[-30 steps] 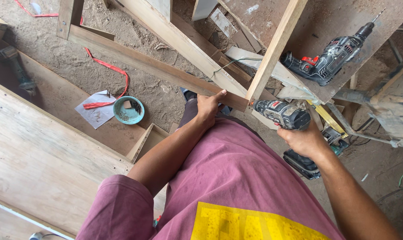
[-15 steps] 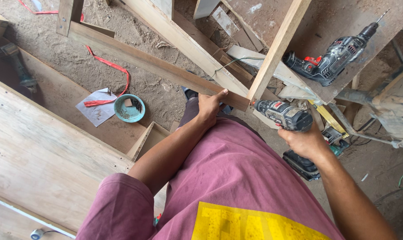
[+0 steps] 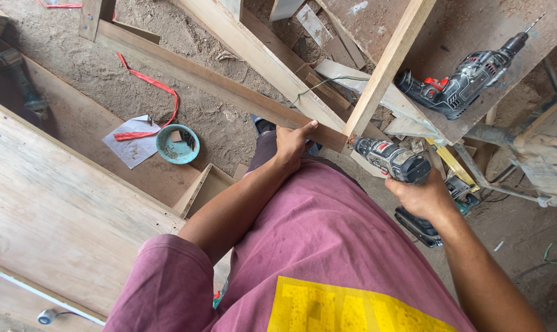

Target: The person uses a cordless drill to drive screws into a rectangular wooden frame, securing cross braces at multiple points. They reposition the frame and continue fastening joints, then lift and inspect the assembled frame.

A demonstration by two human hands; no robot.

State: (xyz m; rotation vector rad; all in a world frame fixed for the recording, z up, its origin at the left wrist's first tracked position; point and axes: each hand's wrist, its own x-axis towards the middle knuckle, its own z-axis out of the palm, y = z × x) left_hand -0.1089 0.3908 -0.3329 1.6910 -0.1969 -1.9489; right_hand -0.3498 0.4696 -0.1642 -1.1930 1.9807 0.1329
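My left hand point(image 3: 292, 144) grips the near end of a long dark wooden rail point(image 3: 211, 80) where it meets a pale upright wooden batten point(image 3: 389, 64). My right hand point(image 3: 421, 195) holds a grey and black cordless drill point(image 3: 392, 161), its nose pointed left at the joint between rail and batten. My maroon shirt with a yellow print fills the lower middle of the view.
A second black drill point(image 3: 466, 83) with a bit lies on a brown board point(image 3: 475, 37) at upper right. A teal bowl point(image 3: 177, 144), a paper sheet point(image 3: 133, 141) and a red strap point(image 3: 152, 98) lie on the sandy ground. A large plywood panel point(image 3: 51, 209) lies at left.
The drill in my right hand has moved up and left, closer to the joint. My left hand stays on the rail end.
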